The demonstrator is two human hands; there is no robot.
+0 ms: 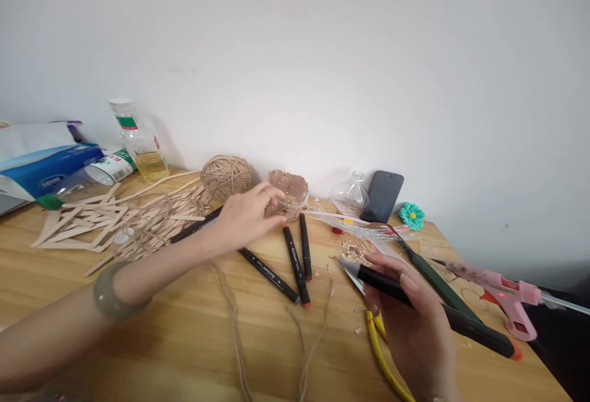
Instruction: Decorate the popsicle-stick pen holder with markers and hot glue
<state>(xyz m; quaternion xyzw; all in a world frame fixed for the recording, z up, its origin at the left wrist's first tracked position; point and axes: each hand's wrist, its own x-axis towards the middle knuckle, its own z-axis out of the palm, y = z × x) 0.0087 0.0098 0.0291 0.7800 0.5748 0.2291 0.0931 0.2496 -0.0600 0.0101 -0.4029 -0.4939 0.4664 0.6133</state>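
Note:
My left hand (251, 214) reaches over the middle of the table, thumb and fingers apart, in front of a small brown scalloped basket (288, 187). It appears to hold nothing. At the right, my right hand (410, 322) is closed around a black marker (479, 328) with a grey end at the left and an orange end at the right. Below my left hand lie black markers: one slanted (270, 274), one with a red-orange end (296, 267) and one beside it (305, 245). Clear glittery strips (350, 227) extend right from the basket.
Wooden sticks (106, 224), a twine ball (225, 176) and a bottle (145, 150) stand or lie left. Rightward are a glass vase (353, 193), phone (383, 196), green flower (412, 216), yellow-handled scissors (380, 353) and pink glue gun (507, 297). A wall rises behind.

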